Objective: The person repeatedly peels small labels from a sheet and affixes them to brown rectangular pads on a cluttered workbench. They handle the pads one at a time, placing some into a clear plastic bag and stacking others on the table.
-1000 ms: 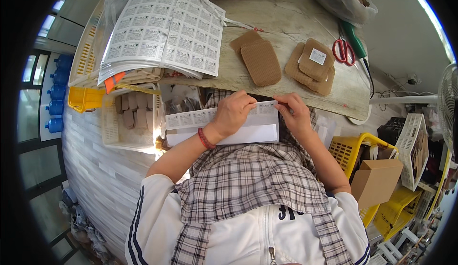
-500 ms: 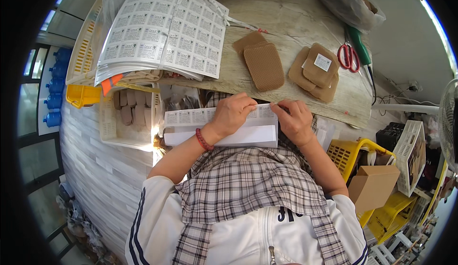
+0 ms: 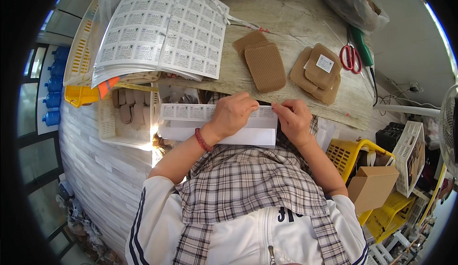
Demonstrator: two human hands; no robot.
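Above my lap, in front of the table edge, I hold a narrow sheet of white stickers (image 3: pixel 188 112) with one row of printed labels along its far side. Its near part is blank white backing, folded or curled up. My left hand (image 3: pixel 232 115), with a red bead bracelet at the wrist, pinches the sheet's far edge right of its middle. Closed in a pinch, my right hand (image 3: pixel 294 121) grips the same edge at the sheet's right corner. The two hands are a short gap apart. My fingers hide what lies between their tips.
A thick stack of label sheets (image 3: pixel 191 40) lies on the table's left. Brown textured pads (image 3: pixel 265 67) lie mid-table; another pad pile (image 3: pixel 324 67) has a white sticker on top. Red-handled scissors (image 3: pixel 350 58) lie right. Crates stand both sides, including a yellow basket (image 3: pixel 343 153).
The sheet's left end has shifted slightly left and up, and its near part looks more curled. Both hands keep almost the same place and pinch.
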